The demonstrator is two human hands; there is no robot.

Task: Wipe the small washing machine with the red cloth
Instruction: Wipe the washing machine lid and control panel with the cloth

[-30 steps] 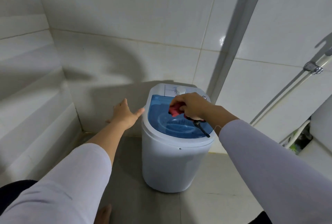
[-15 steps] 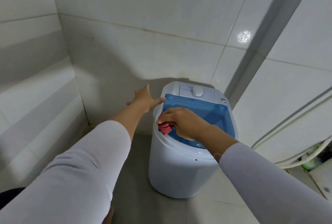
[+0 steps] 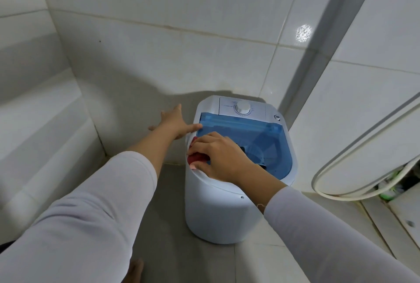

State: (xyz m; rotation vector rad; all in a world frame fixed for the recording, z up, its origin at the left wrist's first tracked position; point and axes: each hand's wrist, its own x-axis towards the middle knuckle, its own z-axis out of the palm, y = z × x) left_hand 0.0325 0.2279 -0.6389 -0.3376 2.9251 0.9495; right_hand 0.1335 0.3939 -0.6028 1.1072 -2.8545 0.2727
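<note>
The right hand [image 3: 219,159] has its fingers [image 3: 200,143] curled over the bunched red cloth [image 3: 197,158], pressing it on the left rim of the small washing machine [image 3: 227,210]. The left hand [image 3: 174,121], fingers spread and holding nothing, touches the machine's back-left edge. The machine is white with a translucent blue lid [image 3: 261,142] and a white dial [image 3: 242,108], standing on a grey floor [image 3: 172,214] against white wall tiles [image 3: 159,10].

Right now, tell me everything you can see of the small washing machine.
The small washing machine is a white plastic tub standing upright on the grey floor in a tiled corner. Its translucent blue lid is shut; behind it sits a white dial. The right hand presses the red cloth on the lid's front-left rim. The left hand, open, has its thumb at the lid's back-left corner.
</note>
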